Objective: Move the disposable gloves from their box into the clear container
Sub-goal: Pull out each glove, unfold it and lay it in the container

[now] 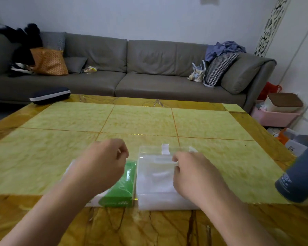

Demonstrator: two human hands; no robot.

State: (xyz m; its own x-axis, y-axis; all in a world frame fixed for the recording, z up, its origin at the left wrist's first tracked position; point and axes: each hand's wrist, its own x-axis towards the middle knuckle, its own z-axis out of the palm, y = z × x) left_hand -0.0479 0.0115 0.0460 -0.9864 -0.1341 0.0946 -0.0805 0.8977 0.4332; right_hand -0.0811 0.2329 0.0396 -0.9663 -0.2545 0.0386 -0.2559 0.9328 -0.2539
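A green and white glove box (pixel 122 190) lies on the yellow table (pixel 60 148), close to the near edge. Right beside it stands the clear container (pixel 149 174) with whitish translucent gloves (pixel 158 178) inside and a small tab at its far rim. My left hand (pixel 103 162) hovers over the box with its fingers curled; nothing shows in it. My right hand (pixel 192 173) is over the container's right side, fingers curled and pinching what looks like a thin clear glove edge. The picture is blurred by motion.
A dark blue cylinder (pixel 299 174) stands at the table's right edge. A dark case (pixel 50 95) lies at the far left corner. Behind the table runs a grey sofa (pixel 132 71) with cushions; baskets and bags sit on the floor at right.
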